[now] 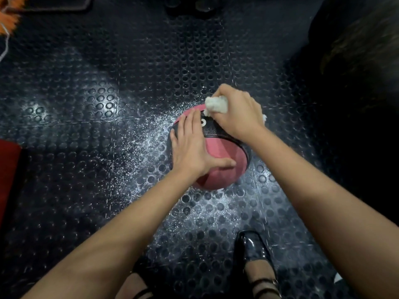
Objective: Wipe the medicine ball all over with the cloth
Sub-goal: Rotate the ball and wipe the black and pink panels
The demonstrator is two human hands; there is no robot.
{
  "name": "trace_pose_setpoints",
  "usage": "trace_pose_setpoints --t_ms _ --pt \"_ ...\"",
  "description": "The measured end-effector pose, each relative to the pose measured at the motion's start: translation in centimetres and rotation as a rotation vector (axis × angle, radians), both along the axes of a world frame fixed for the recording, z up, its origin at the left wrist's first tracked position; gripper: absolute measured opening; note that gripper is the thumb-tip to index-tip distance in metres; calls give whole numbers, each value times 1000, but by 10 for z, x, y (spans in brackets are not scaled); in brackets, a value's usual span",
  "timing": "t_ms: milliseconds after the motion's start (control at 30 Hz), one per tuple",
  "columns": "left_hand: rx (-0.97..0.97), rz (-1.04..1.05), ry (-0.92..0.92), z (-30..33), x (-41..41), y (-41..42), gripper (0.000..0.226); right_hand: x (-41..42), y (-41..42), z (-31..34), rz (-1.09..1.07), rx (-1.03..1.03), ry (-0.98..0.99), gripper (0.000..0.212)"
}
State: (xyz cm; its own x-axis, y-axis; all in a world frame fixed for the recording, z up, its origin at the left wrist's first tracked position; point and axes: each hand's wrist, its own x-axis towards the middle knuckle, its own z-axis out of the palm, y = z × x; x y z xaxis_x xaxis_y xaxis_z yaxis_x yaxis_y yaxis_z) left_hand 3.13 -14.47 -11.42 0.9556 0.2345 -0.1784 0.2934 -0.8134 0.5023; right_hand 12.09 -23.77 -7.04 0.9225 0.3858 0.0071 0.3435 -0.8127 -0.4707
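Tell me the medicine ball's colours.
Pink with a black band bearing white print, on the medicine ball; the head view shows it.

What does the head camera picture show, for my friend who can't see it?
A right hand rubs a white cloth on the far side of a pink and black medicine ball, while the left hand lies flat on it. The ball sits on a studded dark floor mat.

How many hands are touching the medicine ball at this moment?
2. The left hand lies flat on the near-left top of the medicine ball. The right hand presses the white cloth on its far side.
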Motion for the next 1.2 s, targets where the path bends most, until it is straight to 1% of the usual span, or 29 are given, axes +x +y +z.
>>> trace_pose_setpoints --t_ms 133,200,300,367,433,533,633,700,733,800,867,933,1000,1033,1100,1133,1200 --pt "-50 29 42 2 -4 -3 154 -45 -23 4 123 -46 -128 26" --pt "-37 37 33 1 -6 -4 154 -39 -25 4 128 -67 -116 25" --pt "3 12 12 1 -4 -5 154 -2 -9 2 37 -60 -41 22" --pt "17 5 27 3 -1 -6 154 11 1 -1 -6 -60 -39 19" --pt "5 17 30 3 0 -5 154 5 7 -4 36 -74 -74 20" --pt "15 25 30 3 -6 -5 154 -4 10 -1 164 -116 -123 21" --pt "3 9 42 2 -6 -2 155 8 -2 6 91 -109 -41 20" --pt "4 2 43 3 -7 -5 155 8 -5 8 26 -105 -41 18" --pt "2 7 34 4 -7 -5 155 2 0 8 35 -114 -70 19" --pt "14 18 25 2 -7 -6 155 -8 14 4 128 -147 -119 22" --pt "3 20 35 3 -7 -2 155 -7 17 6 157 -155 -104 22" --pt "-15 2 44 3 -6 2 155 5 6 9 80 -117 -27 20" --pt "-7 -17 33 3 -7 -4 155 9 -2 9 3 -102 -5 20" --pt "-2 -14 18 3 -7 -6 155 5 1 9 6 -112 -32 20" --pt "8 3 15 1 -6 -7 155 -5 16 7 96 -151 -109 22" --pt "12 7 31 1 -6 -6 155 -8 22 6 141 -162 -119 23" --pt "-8 14 29 0 -8 2 155 -3 23 5 152 -129 -72 21"
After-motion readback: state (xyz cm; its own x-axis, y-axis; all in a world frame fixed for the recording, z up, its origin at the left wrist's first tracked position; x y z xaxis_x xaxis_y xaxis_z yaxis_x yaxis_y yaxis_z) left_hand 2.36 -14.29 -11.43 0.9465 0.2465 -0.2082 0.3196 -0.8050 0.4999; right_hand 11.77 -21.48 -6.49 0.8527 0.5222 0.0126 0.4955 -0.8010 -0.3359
